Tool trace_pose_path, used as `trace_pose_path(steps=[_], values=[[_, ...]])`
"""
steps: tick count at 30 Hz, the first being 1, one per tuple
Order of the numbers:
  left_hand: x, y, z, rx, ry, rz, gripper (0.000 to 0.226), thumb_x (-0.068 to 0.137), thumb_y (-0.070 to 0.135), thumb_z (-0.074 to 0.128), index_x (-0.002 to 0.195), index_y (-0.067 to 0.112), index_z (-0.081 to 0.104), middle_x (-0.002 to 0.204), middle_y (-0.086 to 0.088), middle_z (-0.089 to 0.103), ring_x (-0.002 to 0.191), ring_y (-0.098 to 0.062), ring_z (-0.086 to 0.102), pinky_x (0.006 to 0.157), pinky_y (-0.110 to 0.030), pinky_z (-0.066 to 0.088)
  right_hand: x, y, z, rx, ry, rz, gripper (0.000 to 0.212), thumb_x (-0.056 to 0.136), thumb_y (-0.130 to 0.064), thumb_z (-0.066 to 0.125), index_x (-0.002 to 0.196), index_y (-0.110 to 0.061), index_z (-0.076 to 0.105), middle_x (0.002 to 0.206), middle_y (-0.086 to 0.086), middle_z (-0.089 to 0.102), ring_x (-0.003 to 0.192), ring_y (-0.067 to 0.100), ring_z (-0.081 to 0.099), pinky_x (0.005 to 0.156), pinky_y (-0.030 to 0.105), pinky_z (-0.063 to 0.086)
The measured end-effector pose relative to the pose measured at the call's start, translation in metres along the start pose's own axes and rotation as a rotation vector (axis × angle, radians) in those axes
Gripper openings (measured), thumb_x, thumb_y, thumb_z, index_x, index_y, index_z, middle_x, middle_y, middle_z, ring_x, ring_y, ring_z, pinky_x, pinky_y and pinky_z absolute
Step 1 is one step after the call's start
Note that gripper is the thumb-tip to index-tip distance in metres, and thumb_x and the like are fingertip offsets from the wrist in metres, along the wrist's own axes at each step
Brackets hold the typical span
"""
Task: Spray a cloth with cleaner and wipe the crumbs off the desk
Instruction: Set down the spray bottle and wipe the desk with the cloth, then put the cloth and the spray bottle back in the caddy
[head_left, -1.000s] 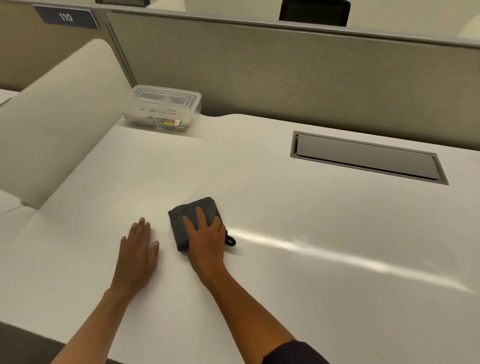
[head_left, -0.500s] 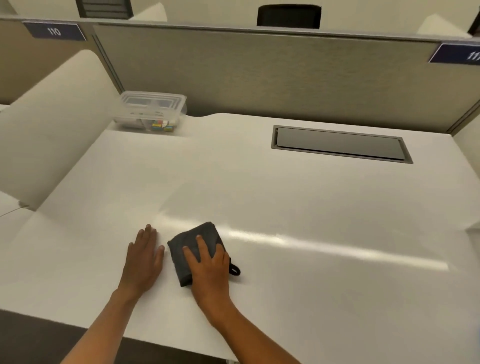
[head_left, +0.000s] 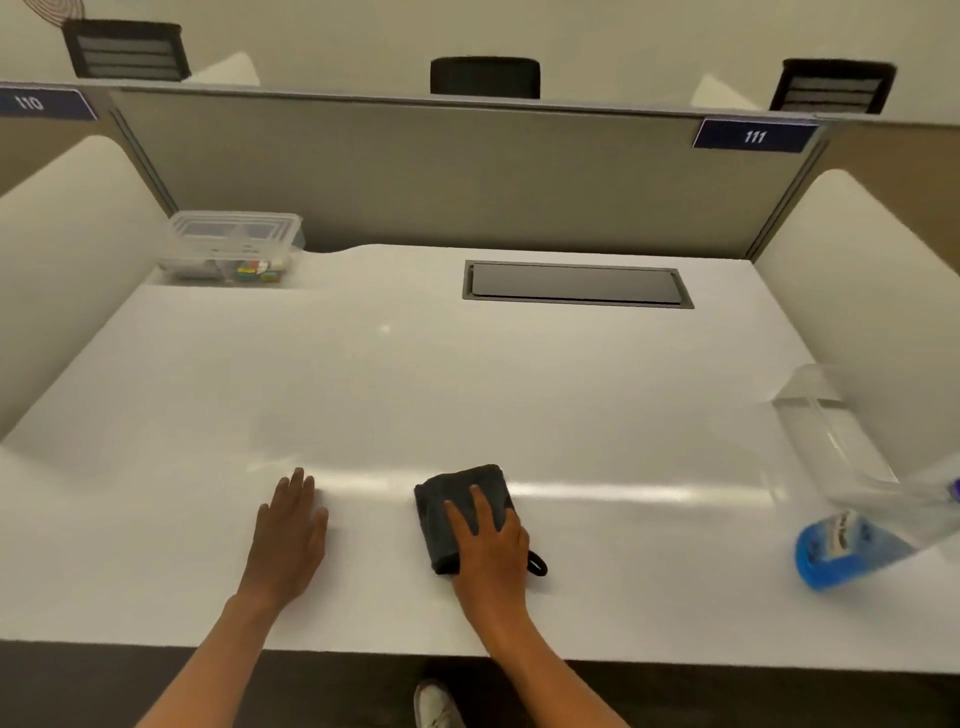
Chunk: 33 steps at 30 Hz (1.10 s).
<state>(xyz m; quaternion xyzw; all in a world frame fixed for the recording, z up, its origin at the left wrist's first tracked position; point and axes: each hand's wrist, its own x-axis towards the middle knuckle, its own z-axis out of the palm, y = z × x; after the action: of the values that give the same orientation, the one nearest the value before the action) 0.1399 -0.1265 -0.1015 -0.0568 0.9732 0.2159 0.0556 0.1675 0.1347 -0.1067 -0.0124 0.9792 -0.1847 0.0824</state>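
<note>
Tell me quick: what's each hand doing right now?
Left hand: open, flat on the desk, holding nothing.
Right hand: open, palm pressing the dark cloth onto the desk.

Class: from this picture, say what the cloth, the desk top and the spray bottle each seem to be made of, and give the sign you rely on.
Cloth: dark grey soft fabric, probably microfibre; it folds thickly and looks matte.
Desk top: white, smooth, semi-gloss, likely laminate; a bright streak of light reflects off it.
Spray bottle: clear plastic, as it looks; blue liquid shows through its wall.
</note>
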Motion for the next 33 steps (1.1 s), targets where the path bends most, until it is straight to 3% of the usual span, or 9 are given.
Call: trace_pose_path(steps=[8, 11, 15, 19, 22, 25, 28, 33], values=[[-0.013, 0.09, 0.015, -0.082, -0.027, 0.128, 0.055, 0.103, 0.029, 0.031, 0.153, 0.011, 0.016, 0.164, -0.003, 0.005, 0.151, -0.017, 0.0, 0.123, -0.041, 0.004, -0.008, 0.116, -0.073, 0.106, 0.193, 0.395, 0.063, 0.093, -0.023, 0.055, 0.148, -0.033, 0.026, 0.16, 0.002, 0.017, 0.124, 0.034, 0.04, 0.103, 0.045, 0.041], [-0.01, 0.121, 0.02, -0.14, -0.024, 0.198, 0.056, 0.102, 0.027, 0.034, 0.153, 0.012, 0.015, 0.164, -0.001, 0.004, 0.151, -0.014, -0.002, 0.123, -0.037, 0.002, -0.011, 0.141, -0.102, 0.442, 0.35, 0.44, 0.055, 0.095, -0.02, 0.053, 0.146, -0.026, 0.034, 0.153, 0.003, 0.031, 0.119, 0.037, 0.048, 0.101, 0.048, 0.045], [-0.001, 0.168, 0.026, -0.248, -0.049, 0.285, 0.056, 0.102, 0.03, 0.032, 0.153, 0.015, 0.013, 0.163, 0.004, 0.006, 0.147, -0.004, -0.003, 0.122, -0.032, 0.0, -0.018, 0.161, -0.142, 1.008, 0.462, 0.523, 0.048, 0.096, -0.028, 0.053, 0.143, -0.024, 0.04, 0.138, 0.004, 0.05, 0.125, 0.026, 0.05, 0.099, 0.033, 0.043], [0.012, 0.212, 0.03, -0.285, -0.091, 0.378, 0.056, 0.102, 0.033, 0.032, 0.153, 0.018, 0.013, 0.162, 0.008, 0.008, 0.144, 0.002, -0.003, 0.118, -0.024, -0.002, -0.027, 0.171, -0.171, 1.415, 0.474, 0.587, 0.047, 0.097, -0.035, 0.052, 0.142, -0.029, 0.042, 0.134, 0.001, 0.056, 0.114, 0.019, 0.056, 0.102, 0.04, 0.044], [0.023, 0.243, 0.031, -0.323, -0.127, 0.413, 0.056, 0.102, 0.035, 0.032, 0.153, 0.02, 0.014, 0.162, 0.009, 0.01, 0.142, 0.004, -0.002, 0.118, -0.023, -0.001, -0.032, 0.18, -0.193, 1.655, 0.535, 0.616, 0.042, 0.098, -0.033, 0.05, 0.135, -0.014, 0.049, 0.129, 0.014, 0.059, 0.115, 0.035, 0.057, 0.099, 0.053, 0.044], [0.037, 0.268, 0.032, -0.39, -0.156, 0.418, 0.055, 0.102, 0.037, 0.033, 0.153, 0.022, 0.017, 0.162, 0.009, 0.013, 0.144, 0.003, 0.003, 0.121, -0.026, 0.004, -0.035, 0.185, -0.217, 1.932, 0.548, 0.553, 0.035, 0.099, -0.028, 0.045, 0.129, -0.012, 0.055, 0.128, 0.017, 0.061, 0.11, 0.034, 0.061, 0.093, 0.055, 0.05], [0.051, 0.289, 0.032, -0.438, -0.199, 0.444, 0.054, 0.102, 0.039, 0.033, 0.153, 0.026, 0.019, 0.161, 0.011, 0.016, 0.147, -0.002, 0.007, 0.121, -0.028, 0.007, -0.036, 0.186, -0.239, 2.149, 0.566, 0.429, 0.035, 0.099, -0.031, 0.042, 0.11, -0.018, 0.073, 0.117, 0.008, 0.071, 0.103, 0.028, 0.069, 0.079, 0.046, 0.059], [0.072, 0.319, 0.039, -0.466, -0.261, 0.527, 0.054, 0.101, 0.042, 0.031, 0.152, 0.03, 0.02, 0.16, 0.015, 0.018, 0.142, 0.006, 0.006, 0.119, -0.025, 0.007, -0.031, 0.179, -0.276, 2.214, 0.584, 0.246, 0.036, 0.094, -0.034, 0.048, 0.108, -0.015, 0.074, 0.122, 0.012, 0.069, 0.106, 0.032, 0.068, 0.084, 0.049, 0.057]])
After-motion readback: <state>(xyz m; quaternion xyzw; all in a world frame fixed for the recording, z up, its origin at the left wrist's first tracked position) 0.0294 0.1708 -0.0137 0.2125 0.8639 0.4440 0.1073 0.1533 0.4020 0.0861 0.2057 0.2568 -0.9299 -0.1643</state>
